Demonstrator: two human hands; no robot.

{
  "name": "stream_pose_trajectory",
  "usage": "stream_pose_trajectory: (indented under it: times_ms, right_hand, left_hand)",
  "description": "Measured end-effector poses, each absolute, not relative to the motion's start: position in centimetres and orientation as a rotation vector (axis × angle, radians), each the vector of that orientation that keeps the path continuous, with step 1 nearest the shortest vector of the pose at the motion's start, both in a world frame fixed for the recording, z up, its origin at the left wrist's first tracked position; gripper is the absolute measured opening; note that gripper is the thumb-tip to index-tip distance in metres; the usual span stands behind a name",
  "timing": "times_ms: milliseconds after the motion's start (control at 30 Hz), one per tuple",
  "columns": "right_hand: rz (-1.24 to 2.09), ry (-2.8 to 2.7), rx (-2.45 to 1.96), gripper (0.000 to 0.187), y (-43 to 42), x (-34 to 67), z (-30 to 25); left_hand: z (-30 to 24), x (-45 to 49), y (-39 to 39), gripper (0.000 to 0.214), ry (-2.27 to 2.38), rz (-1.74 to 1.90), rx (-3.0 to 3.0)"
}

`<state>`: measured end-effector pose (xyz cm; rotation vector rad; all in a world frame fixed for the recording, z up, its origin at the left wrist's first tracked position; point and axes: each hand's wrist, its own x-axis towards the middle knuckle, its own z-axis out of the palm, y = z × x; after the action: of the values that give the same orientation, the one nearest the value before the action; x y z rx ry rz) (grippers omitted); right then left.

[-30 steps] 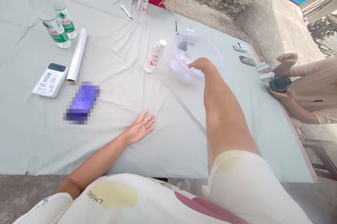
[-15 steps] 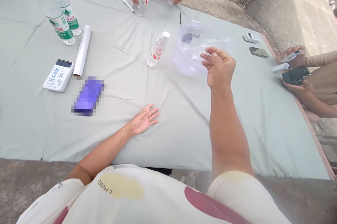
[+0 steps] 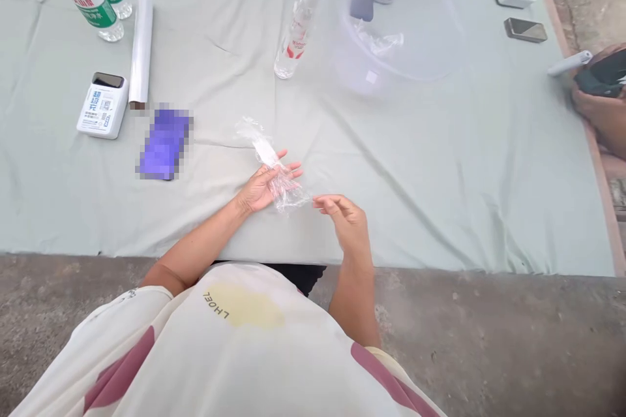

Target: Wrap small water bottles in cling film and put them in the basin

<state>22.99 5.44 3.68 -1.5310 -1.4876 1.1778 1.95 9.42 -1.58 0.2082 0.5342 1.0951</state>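
A crumpled piece of clear plastic film (image 3: 267, 153) lies across the palm and fingers of my left hand (image 3: 264, 188), which rests palm up on the cloth with its fingers spread. Pinched between the thumb and fingertips of my right hand (image 3: 347, 218) is the near end of that film. Whether my left thumb presses on the film, I cannot tell. Beyond the hands stands a translucent plastic tub (image 3: 372, 77) with crumpled clear plastic in it. A small water bottle (image 3: 296, 35) is to the left of the tub.
At left are two large green-labelled bottles (image 3: 90, 9), a roll of film (image 3: 141, 48), a white device (image 3: 102, 107) and a blurred purple item (image 3: 165, 143). Two small devices (image 3: 525, 30) lie at right, near another person's hand (image 3: 604, 113). A grey-green cloth (image 3: 440, 195) covers the table.
My right hand has come back from the tub toward my left hand, bringing clear plastic film, which now lies over the left palm. The view has tilted down.
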Motion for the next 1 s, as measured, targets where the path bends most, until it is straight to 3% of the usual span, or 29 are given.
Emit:
stream_pose_trajectory:
  times_ms: [133,233,300,533,767,1000]
  right_hand:
    - [0.795,-1.342,-1.654,0.033,7.1,23.0,4.6]
    - [0.922,-1.554,-1.649,0.039,7.6,20.1,4.2]
    - [1.036,-1.585,-1.633,0.028,7.8,18.4,3.7]
    - [1.148,-1.096,-1.519,0.025,8.5,20.3,2.1]
    - [1.245,-0.804,-1.618,0.021,8.7,22.9,0.8]
    - [1.243,-0.851,-1.749,0.014,8.2,23.0,0.6]
  left_hand:
    - [-1.4,2.3,8.7,0.063,0.585,0.98,0.408]
    - [-1.1,2.5,8.4,0.062,0.604,0.934,0.473]
    - [-0.9,2.4,8.4,0.058,0.63,0.934,0.482]
    - [-0.9,2.0,9.2,0.023,0.757,1.02,0.445]
    - [1.5,1.3,8.5,0.011,1.084,0.996,0.454]
    - [2.3,-5.4,7.3,0.012,1.433,1.261,0.459]
